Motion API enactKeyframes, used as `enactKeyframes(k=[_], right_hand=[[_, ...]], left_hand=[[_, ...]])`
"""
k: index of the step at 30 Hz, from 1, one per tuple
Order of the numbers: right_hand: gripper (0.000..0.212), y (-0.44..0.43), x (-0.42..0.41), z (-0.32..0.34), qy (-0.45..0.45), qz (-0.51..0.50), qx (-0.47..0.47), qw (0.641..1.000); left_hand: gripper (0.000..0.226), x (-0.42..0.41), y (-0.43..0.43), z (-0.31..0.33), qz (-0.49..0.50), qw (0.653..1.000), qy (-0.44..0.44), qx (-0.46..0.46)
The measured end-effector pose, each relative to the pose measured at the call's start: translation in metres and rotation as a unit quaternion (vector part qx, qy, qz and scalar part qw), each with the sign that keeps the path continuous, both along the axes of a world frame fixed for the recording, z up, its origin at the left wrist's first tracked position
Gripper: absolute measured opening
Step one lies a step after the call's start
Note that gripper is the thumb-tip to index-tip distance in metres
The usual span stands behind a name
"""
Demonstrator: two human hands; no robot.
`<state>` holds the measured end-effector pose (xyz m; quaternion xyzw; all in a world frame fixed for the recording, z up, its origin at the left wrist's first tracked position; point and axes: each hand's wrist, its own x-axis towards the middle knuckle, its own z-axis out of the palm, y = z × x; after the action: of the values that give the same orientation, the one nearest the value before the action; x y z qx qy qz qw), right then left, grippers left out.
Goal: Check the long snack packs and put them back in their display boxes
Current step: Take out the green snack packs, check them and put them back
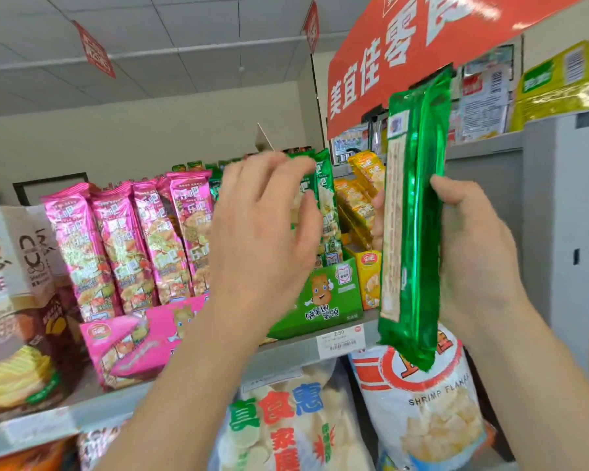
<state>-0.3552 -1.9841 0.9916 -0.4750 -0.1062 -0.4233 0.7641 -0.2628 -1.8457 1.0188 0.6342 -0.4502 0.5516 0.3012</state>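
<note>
Green pack point(413, 212): long, slim, foil-wrapped, held upright in front of the shelf point(286, 348), back label toward us. Our right hand point(470, 253) grips it around the lower middle, thumb on the label side, fingers point(376, 215) wrapped behind and showing at the left edge. Its bottom seal hangs below the shelf lip, and the top reaches up across the red sign point(405, 59).

Handling, as we judge it: light, glossy film likely slick, contents probably brittle chips or crackers, so no squeezing. Best hold is mid-body across the width, or by the crimped end seals, which are flat and tough.

Left hand point(262, 232) hovers empty, fingers spread and loosely curled, just in front of the green packs standing in the green box point(320, 300). Whether it touches them we cannot tell; motion blur.

Pink packs point(126, 243) fill a pink box point(170, 328) to the left; yellow packs point(361, 195) sit right of the green box.
</note>
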Motion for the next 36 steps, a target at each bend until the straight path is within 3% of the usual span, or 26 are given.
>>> enactKeyframes(k=[2,4,8,10,11,12,14,16,17,19,22,25,27,31,36], right_hand=[[0.038,0.009,-0.006,-0.01,-0.002,0.029,0.012,0.999],[0.038,0.014,-0.007,-0.02,-0.019,0.046,0.046,0.998],[0.044,0.025,-0.006,-0.041,-0.02,0.054,0.101,0.993],[0.045,0.029,-0.004,-0.053,-0.003,0.018,0.116,0.993],[0.042,0.031,-0.005,-0.058,0.029,-0.041,0.094,0.994],[0.042,0.032,-0.006,-0.062,0.066,-0.118,0.046,0.99],[0.044,0.039,-0.009,-0.07,0.08,-0.204,-0.042,0.975],[0.039,0.048,-0.012,-0.074,0.048,-0.174,-0.059,0.982],[0.041,0.053,-0.013,-0.076,0.034,-0.161,-0.054,0.985],[0.042,0.059,-0.016,-0.077,0.031,-0.154,-0.039,0.987],[0.046,0.061,-0.024,-0.081,0.028,-0.102,-0.011,0.994],[0.045,0.063,-0.03,-0.088,0.035,-0.04,0.023,0.998],[0.044,0.066,-0.032,-0.093,0.057,-0.03,0.038,0.997],[0.042,0.075,-0.033,-0.099,0.106,-0.134,-0.028,0.985],[0.054,0.077,-0.034,-0.102,0.063,-0.161,0.026,0.985]], left_hand=[[0.017,-0.028,0.0,-0.034,-0.091,0.994,0.056,0.011],[0.021,-0.051,-0.002,-0.068,-0.146,0.973,0.166,0.062],[0.035,-0.07,-0.008,-0.117,-0.297,0.855,0.42,0.072],[0.035,-0.072,-0.006,-0.126,-0.358,0.812,0.461,0.016],[0.037,-0.072,-0.004,-0.128,-0.366,0.807,0.463,-0.016],[0.04,-0.07,-0.001,-0.13,-0.348,0.822,0.447,-0.045],[0.048,-0.064,0.003,-0.133,-0.238,0.892,0.374,-0.087],[0.051,-0.062,0.006,-0.135,-0.115,0.957,0.254,-0.08],[0.051,-0.063,0.006,-0.139,-0.095,0.97,0.214,-0.066],[0.051,-0.068,0.011,-0.147,-0.132,0.962,0.236,-0.047],[0.047,-0.07,0.024,-0.155,-0.249,0.906,0.34,-0.024],[0.048,-0.075,0.031,-0.164,-0.295,0.87,0.394,-0.035],[0.05,-0.079,0.034,-0.17,-0.251,0.895,0.367,-0.043],[0.051,-0.081,0.04,-0.178,-0.166,0.953,0.251,-0.029],[0.049,-0.089,0.042,-0.18,-0.205,0.943,0.263,-0.014]])
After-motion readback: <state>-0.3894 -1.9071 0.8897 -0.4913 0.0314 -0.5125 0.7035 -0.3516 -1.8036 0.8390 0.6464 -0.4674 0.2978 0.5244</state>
